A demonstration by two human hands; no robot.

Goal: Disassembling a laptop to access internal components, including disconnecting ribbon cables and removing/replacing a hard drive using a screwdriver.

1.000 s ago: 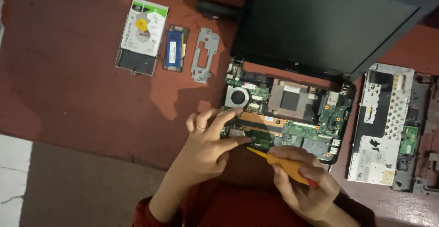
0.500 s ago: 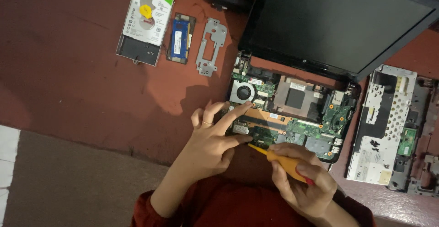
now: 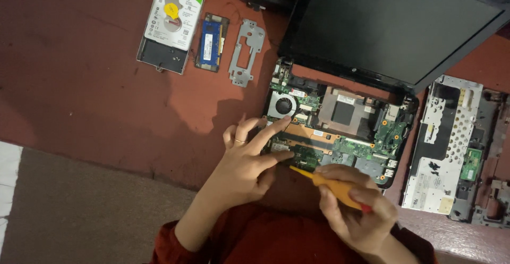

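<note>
The left hand (image 3: 245, 163) lies spread on the near left part of the exposed green laptop motherboard (image 3: 340, 136), forefinger stretched toward the round black cooling fan (image 3: 284, 105), thumb pressed lower down; it grips nothing, and appears to steady the board. The right hand (image 3: 355, 206) is closed around an orange-handled screwdriver (image 3: 332, 185), held low and slanting so its tip meets the board just beside the left thumb; what the tip engages is too small to tell. The copper-coloured heat pipe (image 3: 308, 132) runs just beyond the left fingers.

Behind the board stands the opened black laptop screen (image 3: 393, 27), tilted back, well clear of both hands. Far left of the left hand lie, side by side, a silver hard drive with a white-and-green label (image 3: 172, 22), a blue memory module (image 3: 211, 42) and a grey metal bracket (image 3: 247, 51). Right of the right hand rests the removed grey laptop casing panel (image 3: 449, 141). Nothing lies between hands and board; the left hand itself shades the near corner.
</note>
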